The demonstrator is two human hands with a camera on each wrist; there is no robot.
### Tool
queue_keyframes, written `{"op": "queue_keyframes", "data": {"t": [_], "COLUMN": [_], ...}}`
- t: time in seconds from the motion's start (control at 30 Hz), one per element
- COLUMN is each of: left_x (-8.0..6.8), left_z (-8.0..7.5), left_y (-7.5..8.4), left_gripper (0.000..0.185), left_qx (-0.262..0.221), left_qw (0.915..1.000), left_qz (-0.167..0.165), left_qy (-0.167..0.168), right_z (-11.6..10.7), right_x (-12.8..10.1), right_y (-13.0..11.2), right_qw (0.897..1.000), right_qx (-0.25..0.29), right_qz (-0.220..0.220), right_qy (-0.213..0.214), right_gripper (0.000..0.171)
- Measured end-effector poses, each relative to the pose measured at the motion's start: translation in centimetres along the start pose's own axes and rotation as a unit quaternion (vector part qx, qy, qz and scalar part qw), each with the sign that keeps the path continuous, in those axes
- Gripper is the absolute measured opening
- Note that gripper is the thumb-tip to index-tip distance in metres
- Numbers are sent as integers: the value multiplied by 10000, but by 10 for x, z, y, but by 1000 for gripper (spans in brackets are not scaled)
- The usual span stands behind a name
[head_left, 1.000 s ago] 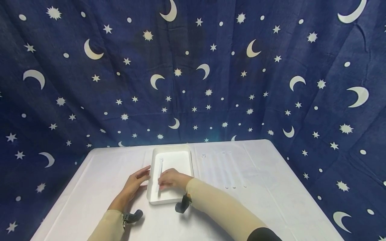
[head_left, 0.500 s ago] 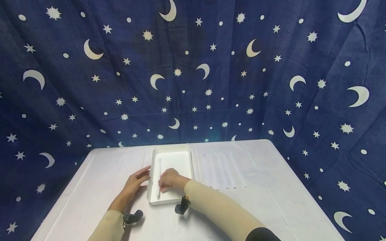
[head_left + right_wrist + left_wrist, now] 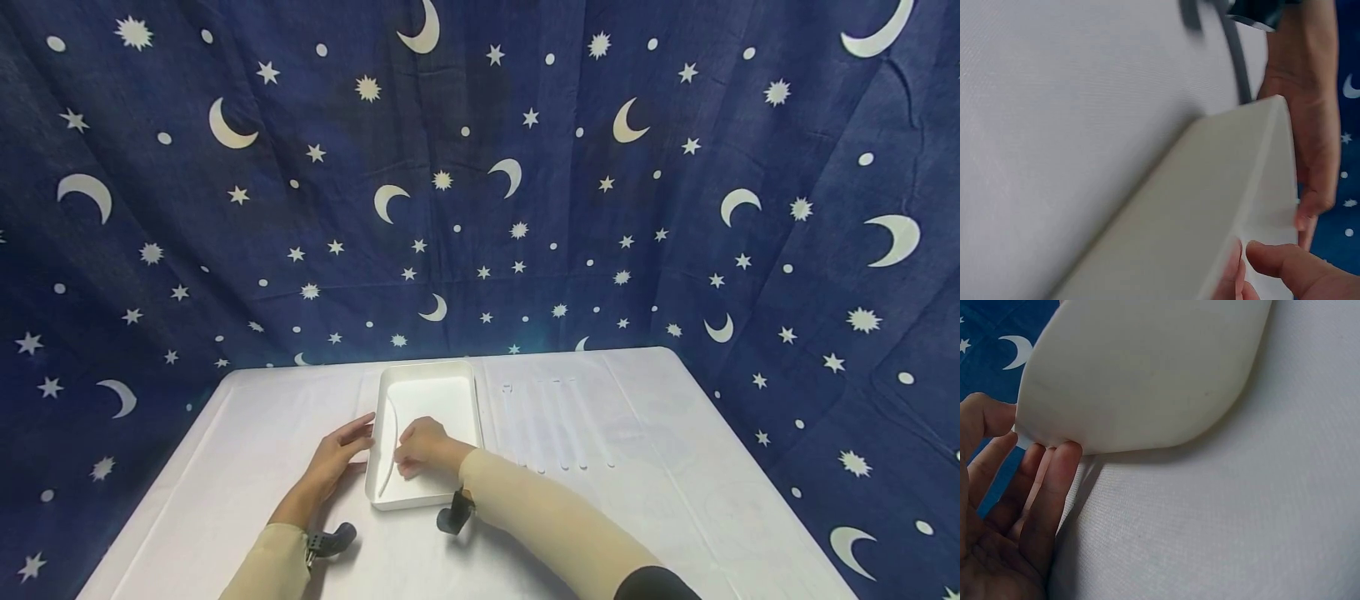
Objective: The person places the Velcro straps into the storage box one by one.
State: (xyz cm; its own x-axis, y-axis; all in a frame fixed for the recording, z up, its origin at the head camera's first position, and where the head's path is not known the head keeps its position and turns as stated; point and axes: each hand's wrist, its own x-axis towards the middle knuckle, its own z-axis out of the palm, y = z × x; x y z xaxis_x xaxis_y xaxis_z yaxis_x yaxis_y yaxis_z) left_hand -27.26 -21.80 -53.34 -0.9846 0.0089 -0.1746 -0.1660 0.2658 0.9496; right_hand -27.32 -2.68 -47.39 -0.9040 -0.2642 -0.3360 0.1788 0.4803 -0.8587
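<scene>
A shallow white tray (image 3: 375, 467) stands on the table. Inside it, along its left side, a long thin white strip (image 3: 394, 423) lies bowed, its middle towards my right hand and its ends towards the left wall. My right hand (image 3: 424, 443) reaches over the tray's right side, and its fingertips seem to pinch the strip's middle; in the right wrist view the thumb (image 3: 1259, 255) and fingers are partly behind the tray wall. My left hand (image 3: 335, 454) touches the outside of the left wall, fingers nearly straight along the rim in the left wrist view.
Right of the tray, several see-through strips (image 3: 562, 421) lie side by side, hard to make out against the white tablecloth (image 3: 697, 517). A dark blue curtain (image 3: 480, 208) with moons and stars hangs behind the table.
The strip went from flat and straight to on edge, then bowed, with both ends shifting left while the middle stayed by my right fingertips. Left hand and tray look unmoved.
</scene>
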Motion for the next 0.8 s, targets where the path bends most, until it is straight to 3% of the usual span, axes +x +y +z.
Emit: {"op": "queue_keyframes", "data": {"t": [0.2, 0.47, 0.8], "left_x": [0, -1, 1], "left_z": [0, -2, -1], "left_y": [1, 2, 1], "left_gripper": [64, 63, 63], "left_qx": [-82, 42, 27], "left_qw": [10000, 10000, 10000], "left_qz": [-13, 43, -41], "left_qy": [16, -17, -44], "right_z": [-29, -99, -184], "right_x": [2, -3, -20], "right_y": [-8, -17, 7], "right_qw": [9995, 9977, 9918], "right_qx": [-143, 74, -36], "right_qz": [-182, -99, 219], "right_qy": [196, 669, 1262], "right_gripper": [26, 32, 33]}}
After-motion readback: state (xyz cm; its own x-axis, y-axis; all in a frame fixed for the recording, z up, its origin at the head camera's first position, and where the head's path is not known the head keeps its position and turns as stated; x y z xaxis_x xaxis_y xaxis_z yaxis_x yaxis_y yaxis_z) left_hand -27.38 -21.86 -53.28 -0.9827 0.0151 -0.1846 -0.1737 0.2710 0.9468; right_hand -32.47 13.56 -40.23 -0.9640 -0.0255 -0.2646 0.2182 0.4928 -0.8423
